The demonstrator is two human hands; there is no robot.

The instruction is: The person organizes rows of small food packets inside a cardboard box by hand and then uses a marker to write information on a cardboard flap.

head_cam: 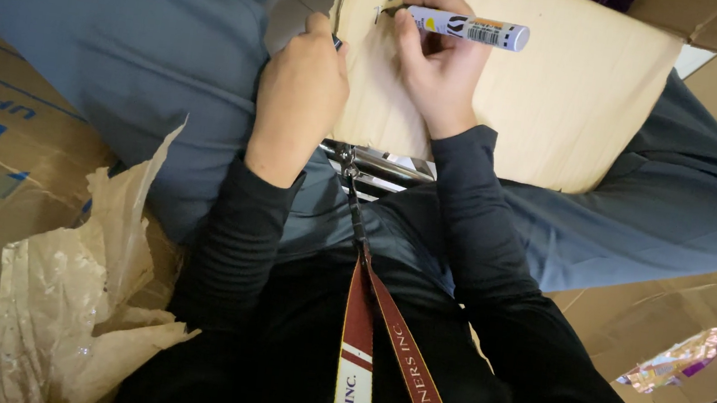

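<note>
Two hands work at the cardboard sheet (519,84): the right hand (439,61) grips a white marker (469,29) on it, the left hand (299,94) clasps its edge.

**Marker on cardboard, box across the lap**

The right hand (434,65) grips a white marker (469,29), tip against a flat cardboard panel (562,99) resting over the knees. The left hand (299,94) is closed on the panel's left edge. A red lanyard (378,341) hangs down the dark top. Crumpled brown paper (81,304) lies to the left.
</note>
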